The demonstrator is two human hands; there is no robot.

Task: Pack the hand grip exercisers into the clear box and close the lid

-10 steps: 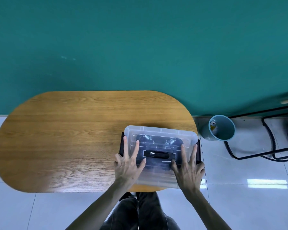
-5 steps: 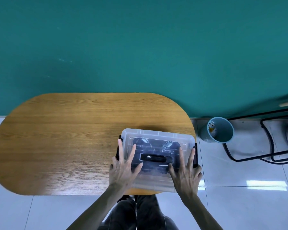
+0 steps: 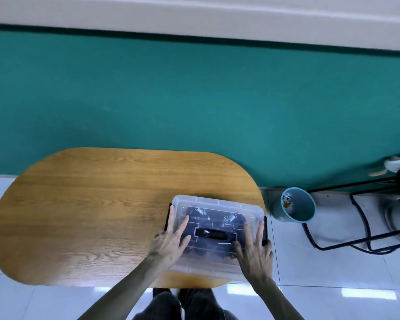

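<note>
Lid on clear box (image 3: 217,232), both hands pressing flat.
Box sits at the bench's (image 3: 90,215) near right edge, hand grip exercisers (image 3: 201,212) visible inside; left hand (image 3: 170,241) and right hand (image 3: 255,252) rest spread-fingered on the lid (image 3: 217,202).

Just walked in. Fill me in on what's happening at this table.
A person is packing up a clear box at the near right end of a wooden table. The hand grip exercisers, dark with metal springs, show through the lid, which is already on. The left hand and right hand lie flat on the lid with fingers spread, either side of its black handle, apparently pressing it shut. A blue bin stands on the floor nearby.
</note>
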